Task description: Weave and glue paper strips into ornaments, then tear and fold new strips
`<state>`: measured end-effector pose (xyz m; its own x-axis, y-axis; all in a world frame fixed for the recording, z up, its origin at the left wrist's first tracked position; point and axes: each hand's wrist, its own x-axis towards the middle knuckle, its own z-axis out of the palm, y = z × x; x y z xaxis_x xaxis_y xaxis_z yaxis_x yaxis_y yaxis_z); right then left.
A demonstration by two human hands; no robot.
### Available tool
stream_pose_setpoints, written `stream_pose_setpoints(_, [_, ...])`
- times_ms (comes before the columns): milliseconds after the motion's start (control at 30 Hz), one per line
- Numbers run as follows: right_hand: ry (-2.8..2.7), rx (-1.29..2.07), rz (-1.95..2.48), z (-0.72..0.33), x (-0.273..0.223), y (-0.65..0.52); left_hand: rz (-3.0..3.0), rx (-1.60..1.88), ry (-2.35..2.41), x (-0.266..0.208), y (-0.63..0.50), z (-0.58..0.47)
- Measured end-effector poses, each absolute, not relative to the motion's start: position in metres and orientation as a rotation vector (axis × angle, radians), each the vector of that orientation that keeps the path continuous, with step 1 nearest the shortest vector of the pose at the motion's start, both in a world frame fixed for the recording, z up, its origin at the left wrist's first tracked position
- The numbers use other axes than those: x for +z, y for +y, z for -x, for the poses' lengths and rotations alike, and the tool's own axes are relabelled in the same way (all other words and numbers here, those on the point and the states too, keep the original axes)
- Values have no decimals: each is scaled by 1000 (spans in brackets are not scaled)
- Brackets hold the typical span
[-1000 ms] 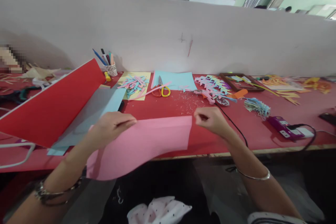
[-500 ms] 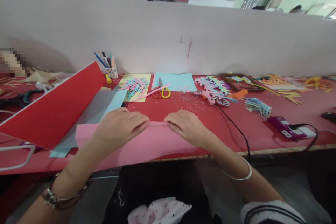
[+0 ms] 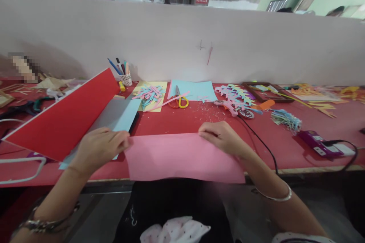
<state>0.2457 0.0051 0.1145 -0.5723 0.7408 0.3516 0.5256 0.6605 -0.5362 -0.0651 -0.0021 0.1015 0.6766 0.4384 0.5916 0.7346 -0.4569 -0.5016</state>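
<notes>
A sheet of pink paper (image 3: 182,159) spans the space between my hands at the front edge of the red table. My left hand (image 3: 107,146) pinches its upper left corner, fingers closed. Farther right, my right hand (image 3: 224,136) grips the top edge between thumb and fingers. The sheet's lower edge hangs over the table edge near my lap. Beyond it lie scissors (image 3: 179,98) with red and yellow handles, and a pink glue gun (image 3: 228,107) with a black cord. Light blue paper (image 3: 122,112) rests beside my left hand.
A red board (image 3: 71,117) leans at left. Behind are a pen cup (image 3: 125,79), cut paper strips (image 3: 149,95) and a blue sheet (image 3: 196,89). To the right lie a paper tassel (image 3: 285,119), a purple power strip (image 3: 319,144) and a brown tray (image 3: 268,95). A white partition (image 3: 165,41) rises behind.
My hands have moved apart, the left one going left to the sheet's corner and the right one going right. The pink paper has shifted rightward and now lies spread between them.
</notes>
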Motion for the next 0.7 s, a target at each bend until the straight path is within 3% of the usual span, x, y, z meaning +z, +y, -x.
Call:
stream_pose_setpoints(100, [-2173,559,1072,-259,116,9,2144,-595,-1321,86,0,83])
stream_pose_setpoints(233, [-2091,511,1085,-256,118,15,2452,-1337,-1683,65,5,69])
stream_pose_setpoints(300, [-2135,458,1034,-249,118,19,2786,-1513,-1702,58,10,53])
stream_pose_setpoints(533, [-2228,230,858,-241,115,27,3101,-1505,-2077,34,35,28])
stream_pose_setpoints(700, [-2138,-2,928,-242,108,28,2856,-1627,-1934,28,45,23])
